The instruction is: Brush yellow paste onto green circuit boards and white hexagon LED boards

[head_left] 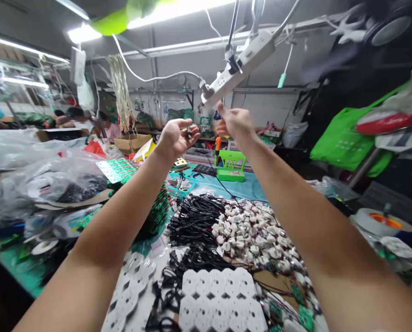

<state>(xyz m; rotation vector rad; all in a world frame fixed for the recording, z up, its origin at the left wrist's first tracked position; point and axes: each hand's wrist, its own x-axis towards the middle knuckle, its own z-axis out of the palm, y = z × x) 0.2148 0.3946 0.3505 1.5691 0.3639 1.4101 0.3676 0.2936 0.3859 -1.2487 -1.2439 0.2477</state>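
Observation:
Both my arms reach forward, with the hands raised above the bench. My left hand [181,137] is palm up with curled fingers, and a small dark thing I cannot make out shows between thumb and fingers. Slightly blurred, my right hand [236,123] has its fingers bent in and its thumb up; what they hold, if anything, is hidden. Just above it hangs a white power strip [240,69] with a black plug [232,63] in it. Below lie bundled black power cords [199,216], a heap of small white parts [252,230] and white scalloped panels [221,299].
Stacked green circuit boards [117,170] and clear plastic bags [67,177] crowd the left. A green tray [230,174] and a blue basket [183,184] stand farther back. At right hangs a green bag [342,138]. People sit at the far left.

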